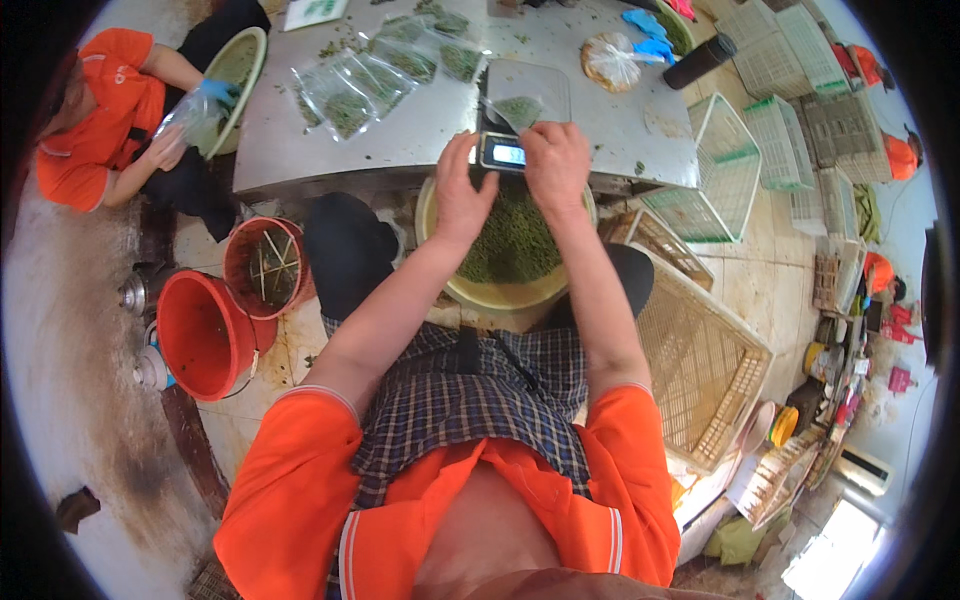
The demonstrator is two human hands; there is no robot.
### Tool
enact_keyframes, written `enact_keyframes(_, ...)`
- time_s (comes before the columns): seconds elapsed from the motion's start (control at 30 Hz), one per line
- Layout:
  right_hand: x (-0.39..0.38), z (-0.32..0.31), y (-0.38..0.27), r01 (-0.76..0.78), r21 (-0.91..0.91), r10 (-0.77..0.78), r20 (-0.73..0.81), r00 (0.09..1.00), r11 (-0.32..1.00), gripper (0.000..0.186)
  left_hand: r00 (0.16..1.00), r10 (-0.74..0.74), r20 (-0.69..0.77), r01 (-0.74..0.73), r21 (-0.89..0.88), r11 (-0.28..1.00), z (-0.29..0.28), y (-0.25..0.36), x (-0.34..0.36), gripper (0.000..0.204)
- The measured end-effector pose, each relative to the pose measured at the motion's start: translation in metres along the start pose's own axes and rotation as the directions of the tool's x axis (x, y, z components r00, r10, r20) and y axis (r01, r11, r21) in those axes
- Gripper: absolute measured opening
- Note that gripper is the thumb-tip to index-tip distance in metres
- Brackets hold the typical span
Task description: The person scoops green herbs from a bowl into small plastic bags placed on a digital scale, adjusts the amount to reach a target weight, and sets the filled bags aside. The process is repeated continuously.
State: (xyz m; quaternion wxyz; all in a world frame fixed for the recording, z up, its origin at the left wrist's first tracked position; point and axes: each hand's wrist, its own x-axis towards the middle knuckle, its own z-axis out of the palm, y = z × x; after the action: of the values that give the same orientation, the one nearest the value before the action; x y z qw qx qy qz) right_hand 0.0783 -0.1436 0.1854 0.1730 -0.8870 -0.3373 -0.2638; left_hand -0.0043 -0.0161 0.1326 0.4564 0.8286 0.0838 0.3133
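A digital scale (pixel 502 153) with a lit display stands at the near edge of the metal table (pixel 400 150). On its plate lies a small clear plastic bag (pixel 518 110) holding green plant bits. My right hand (pixel 557 165) is at the scale's right side, its fingers closed at the bag's near edge. Beside the scale's left corner is my left hand (pixel 465 195), empty, thumb and fingers apart. Below both hands, between my knees, sits a pale yellow basin (pixel 440 285) filled with loose green plant bits (pixel 515 240).
Several filled clear bags (pixel 350 100) lie on the table's left. At its right are a tied bag (pixel 610 62), blue gloves (pixel 652 40) and a black flask (pixel 698 62). Red buckets (pixel 205 335) stand left, plastic crates (pixel 700 360) right. A co-worker (pixel 110 110) handles a bag at far left.
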Motion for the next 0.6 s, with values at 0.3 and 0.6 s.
enact_keyframes(0.3, 0.007, -0.102, -0.047, -0.263, 0.214, 0.039, 0.702, 0.711, 0.941, 0.024, 0.722, -0.014, 0.692, 0.246, -0.238, 0.939, -0.024, 0.007, 0.009, 0.053)
enact_keyframes(0.6, -0.033, -0.110, -0.062, -0.242, 0.314, 0.123, 0.354, 0.927, 0.918, 0.035, 0.667, -0.124, 0.735, 0.350, -0.161, 0.923, -0.047, -0.006, -0.040, 0.044)
